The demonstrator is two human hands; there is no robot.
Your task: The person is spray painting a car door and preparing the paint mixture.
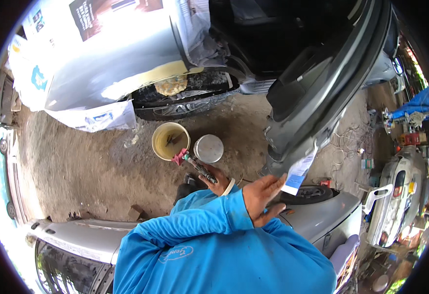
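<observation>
Holding the tool (202,169): we are pointing it leftward, its pinkish-red head (179,157) overlapping the near right rim of the cream bucket (159,142); whether they are touching, or what kind of tool it is, we cannot tell.
Right hand (216,180): we are gripping the dark, mottled handle with fingers curled round it, the arm crossing beneath our left sleeve (190,218).
Left hand (262,198): our thumb is standing apart from the half-straight fingers, whose tips are appearing to meet the white-and-blue paper (297,176); we cannot tell whether they are pinching it.
Careful handling: we are judging that a firm, level grip is serving best, with the head clear of the rim and the crossed wrists apart; the thin sheet is probably calling for a light touch.
Round containers: the bucket is standing on gritty brown earth (102,171), with a grey-white can (208,148) sitting just right of it.
Car bodies: beyond, a smooth silver panel (111,61) is curving to a yellowish wheel-arch edge (146,78); rightward, a dark moulded door (300,105) is standing swung out.
</observation>
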